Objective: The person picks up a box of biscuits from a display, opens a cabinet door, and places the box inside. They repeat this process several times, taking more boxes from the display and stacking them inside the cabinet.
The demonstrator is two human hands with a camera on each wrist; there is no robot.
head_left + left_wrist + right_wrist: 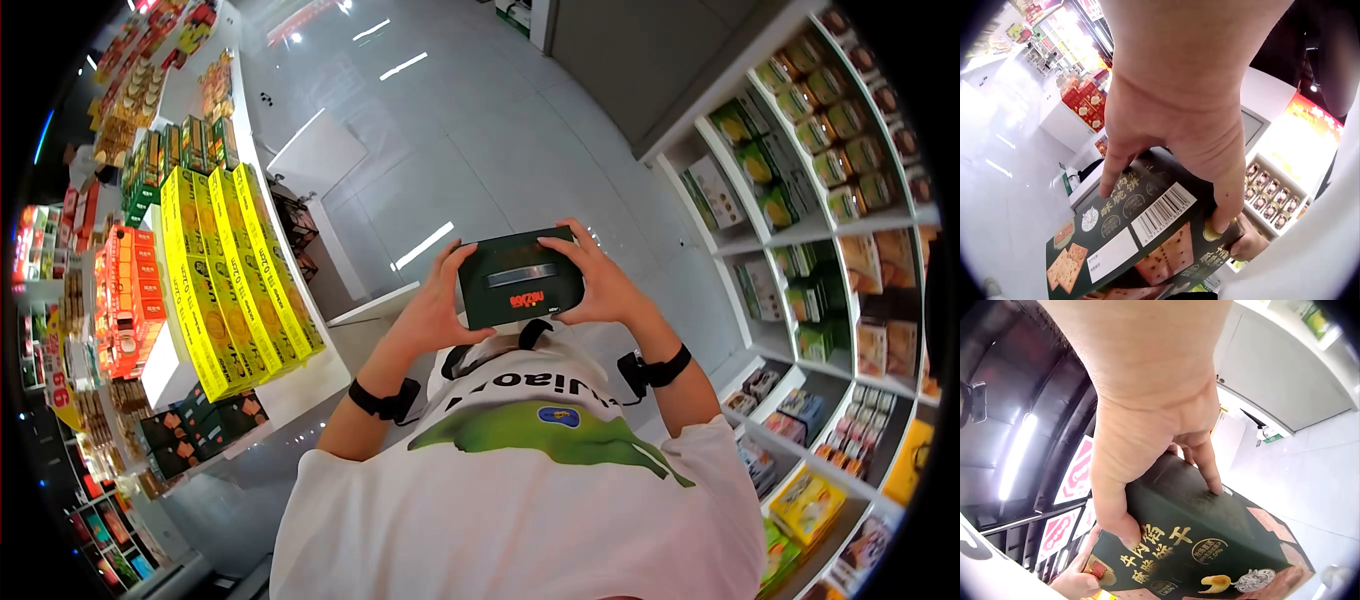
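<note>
A dark green box (522, 290) with red lettering and a glossy strip is held in front of the chest between both hands. My left hand (436, 309) grips one end, thumb and fingers on opposite edges; my right hand (606, 283) grips the other end the same way. In the left wrist view the left hand (1175, 125) spans the box (1110, 250), whose barcode and cracker pictures show. From the right wrist the right hand (1147, 437) is seen clasping the box (1179, 544), with gold lettering on that side.
Yellow boxes (232, 285) stand in rows on a white display counter (315, 378) at left, near orange-red packages (130, 300). White shelving (757, 238) with packaged goods lines the right side. Grey tiled floor (470, 150) lies ahead, and a grey cabinet panel (640, 60) is at upper right.
</note>
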